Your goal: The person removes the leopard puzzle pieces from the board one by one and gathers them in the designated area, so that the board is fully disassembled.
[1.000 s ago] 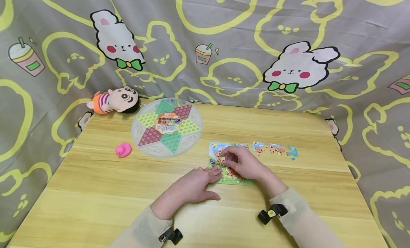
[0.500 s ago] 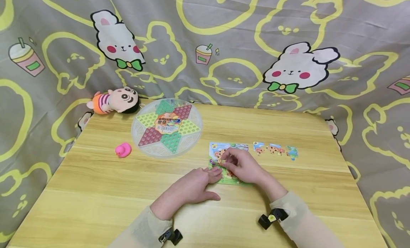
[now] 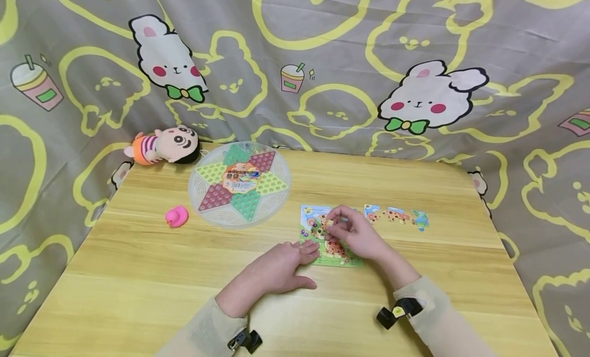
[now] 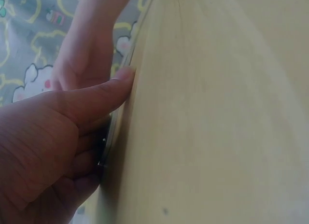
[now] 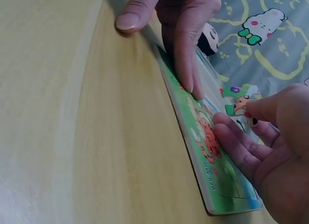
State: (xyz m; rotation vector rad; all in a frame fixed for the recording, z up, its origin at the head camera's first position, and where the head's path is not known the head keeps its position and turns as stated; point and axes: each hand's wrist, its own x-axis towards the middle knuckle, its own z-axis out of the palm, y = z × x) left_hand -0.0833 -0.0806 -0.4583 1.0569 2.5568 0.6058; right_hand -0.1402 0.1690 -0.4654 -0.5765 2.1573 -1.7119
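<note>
A flat jigsaw board with a spotted orange animal on a green and blue scene lies on the table, right of centre. My right hand is over its upper right part, a small puzzle piece pinched between thumb and index finger. Green, orange and a purple dot show on that piece, which is tilted and raised over the board in the right wrist view. My left hand lies at the board's left edge, fingers straight and fingertips on it, thumb spread. Part of the board is hidden under the hands.
Three loose puzzle pieces, one at the left, one in the middle and one at the right, lie right of the board. A round Chinese checkers set, a pink toy duck and a plush doll are at the left.
My right hand has moved slightly right and away from the board's left side, and the pinched piece has come up and tilted. The left hand has stayed in place.
</note>
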